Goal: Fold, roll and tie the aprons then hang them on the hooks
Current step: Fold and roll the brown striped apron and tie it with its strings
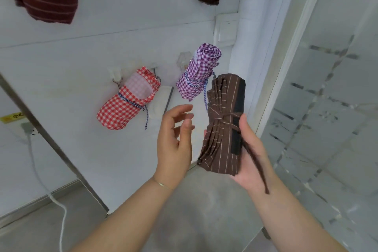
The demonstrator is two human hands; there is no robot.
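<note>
While the right hand [250, 157] cradles the brown roll [223, 127] from below, thumb over its tied waist, the roll stands nearly upright, long axis tilted a little toward the wall [81, 51] and its loose tie end trailing down over the wrist. The left hand [176, 139] hangs just beside it, fingers relaxed and spread, holding nothing. The free hook [117, 81] sits up and to the left on the wall, beyond the red roll [126, 102] and purple roll [197, 71], so I judge the left hand nearer to it.
</note>
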